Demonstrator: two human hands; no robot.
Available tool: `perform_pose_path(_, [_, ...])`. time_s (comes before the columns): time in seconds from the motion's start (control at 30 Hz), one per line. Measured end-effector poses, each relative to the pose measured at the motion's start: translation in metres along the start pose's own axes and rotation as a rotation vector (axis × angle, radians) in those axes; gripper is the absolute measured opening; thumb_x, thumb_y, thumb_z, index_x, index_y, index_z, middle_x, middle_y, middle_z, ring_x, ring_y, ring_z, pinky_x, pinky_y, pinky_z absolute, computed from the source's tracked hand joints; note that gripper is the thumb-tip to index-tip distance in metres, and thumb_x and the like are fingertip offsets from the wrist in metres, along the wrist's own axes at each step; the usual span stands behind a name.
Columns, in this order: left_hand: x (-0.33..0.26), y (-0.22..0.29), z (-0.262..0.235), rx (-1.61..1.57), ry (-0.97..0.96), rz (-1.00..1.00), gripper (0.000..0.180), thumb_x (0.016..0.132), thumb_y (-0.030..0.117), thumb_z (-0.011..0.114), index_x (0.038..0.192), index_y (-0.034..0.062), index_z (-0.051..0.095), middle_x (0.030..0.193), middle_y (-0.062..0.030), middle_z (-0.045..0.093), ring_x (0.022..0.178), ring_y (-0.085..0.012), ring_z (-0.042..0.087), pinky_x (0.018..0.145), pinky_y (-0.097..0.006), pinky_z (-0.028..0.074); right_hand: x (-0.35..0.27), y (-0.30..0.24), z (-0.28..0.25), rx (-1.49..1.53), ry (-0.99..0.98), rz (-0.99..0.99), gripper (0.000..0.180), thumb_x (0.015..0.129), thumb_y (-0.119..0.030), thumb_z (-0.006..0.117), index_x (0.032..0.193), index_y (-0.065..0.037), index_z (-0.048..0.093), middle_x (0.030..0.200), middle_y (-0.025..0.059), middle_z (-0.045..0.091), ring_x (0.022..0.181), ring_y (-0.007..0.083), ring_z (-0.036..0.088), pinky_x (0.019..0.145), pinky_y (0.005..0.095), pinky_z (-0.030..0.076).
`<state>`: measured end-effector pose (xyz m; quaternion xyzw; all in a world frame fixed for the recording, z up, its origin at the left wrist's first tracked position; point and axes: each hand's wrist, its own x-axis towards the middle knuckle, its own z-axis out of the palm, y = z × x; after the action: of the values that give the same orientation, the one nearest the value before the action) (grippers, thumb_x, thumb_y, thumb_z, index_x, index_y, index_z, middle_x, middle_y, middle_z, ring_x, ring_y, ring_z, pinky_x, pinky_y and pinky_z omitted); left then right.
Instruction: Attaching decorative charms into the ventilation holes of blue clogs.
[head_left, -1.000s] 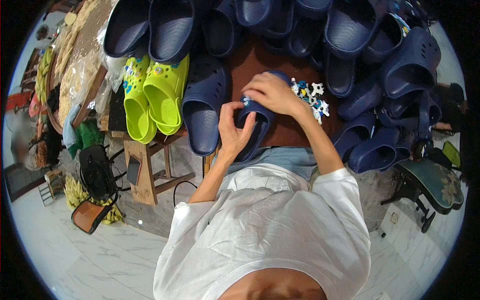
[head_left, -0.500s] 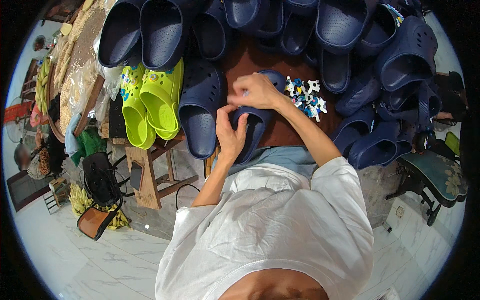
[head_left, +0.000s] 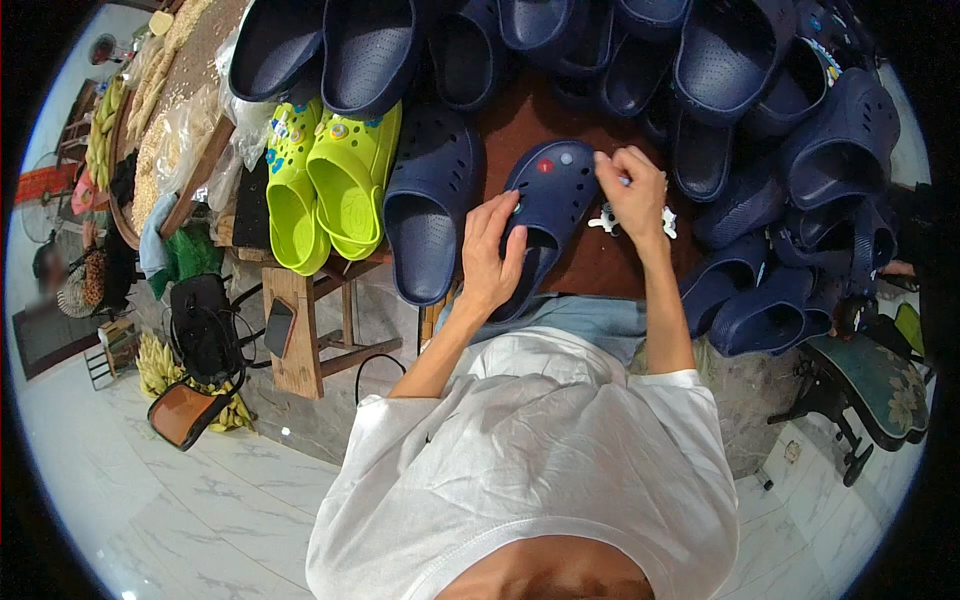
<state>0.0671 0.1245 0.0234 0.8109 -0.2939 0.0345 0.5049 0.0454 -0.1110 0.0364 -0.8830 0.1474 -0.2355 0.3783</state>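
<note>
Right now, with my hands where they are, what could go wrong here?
The right hand is above the loose charms, so it might scatter some. Only the left hand touches the decorated navy clog, so it could swivel if pushed from the other side. The crowded navy clogs beyond might shift if bumped.

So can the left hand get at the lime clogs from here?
Probably, but over the top: one plain navy clog lies between the lime clogs and the left hand, which touches the decorated clog.
</note>
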Motion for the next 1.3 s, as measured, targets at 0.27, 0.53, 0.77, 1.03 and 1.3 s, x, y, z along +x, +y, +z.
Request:
perform_pose_path(0.27, [0.021, -0.005, -0.014, -0.047, -0.154, 0.074, 0.031, 0.091, 0.011, 0.062, 0.12, -0.0004, 0.064, 0.119, -0.0195, 0.063, 0.109, -0.0365, 0.058, 0.096, -0.042, 0.046, -0.027, 0.014, -0.019, -0.314, 0.054, -0.055, 0.02, 0.087, -0.022, 0.071, 0.08, -0.005, 0.063, 0.082, 0.0097, 0.057, 0.078, 0.0304, 0.057, 0.07, 0.0425, 0.044])
perform_pose_path(0.53, [0.017, -0.009, -0.01, -0.04, -0.093, 0.123, 0.028, 0.089, 0.01, 0.064, 0.115, 0.0017, 0.067, 0.115, -0.0168, 0.065, 0.106, -0.0326, 0.061, 0.092, -0.039, 0.048, -0.068, -0.063, 0.012, -0.079, -0.136, -0.263, 0.036, 0.079, -0.021, 0.076, 0.11, -0.008, 0.063, 0.106, 0.013, 0.058, 0.1, 0.0335, 0.056, 0.089, 0.0435, 0.045])
perform_pose_path(0.77, [0.012, -0.018, -0.006, -0.044, -0.093, 0.156, 0.025, 0.082, 0.014, 0.072, 0.101, 0.0008, 0.064, 0.096, -0.0137, 0.062, 0.088, -0.0308, 0.058, 0.077, -0.038, 0.047, -0.084, -0.045, 0.036, -0.108, -0.056, -0.227, 0.045, 0.074, -0.004, 0.061, 0.119, -0.009, 0.06, 0.116, 0.0147, 0.052, 0.109, 0.0359, 0.049, 0.096, 0.0473, 0.041])
perform_pose_path(1.03, [-0.003, -0.027, 0.003, -0.144, -0.038, 0.051, 0.022, 0.086, 0.018, 0.071, 0.09, 0.0028, 0.055, 0.082, -0.0092, 0.054, 0.069, -0.0192, 0.051, 0.062, -0.032, 0.043, -0.092, -0.036, 0.039, -0.068, -0.022, -0.248, 0.046, 0.074, -0.004, 0.056, 0.12, -0.009, 0.06, 0.117, 0.0152, 0.052, 0.11, 0.0352, 0.048, 0.098, 0.0479, 0.04])
perform_pose_path(1.3, [-0.012, -0.016, 0.009, -0.113, 0.052, -0.211, 0.01, 0.098, 0.008, 0.056, 0.089, 0.0016, 0.056, 0.074, -0.0126, 0.058, 0.06, -0.0224, 0.058, 0.055, -0.034, 0.046, -0.093, -0.039, 0.045, -0.042, 0.036, -0.23, 0.045, 0.075, -0.005, 0.055, 0.119, -0.009, 0.061, 0.117, 0.0158, 0.052, 0.11, 0.0354, 0.048, 0.098, 0.0475, 0.04])
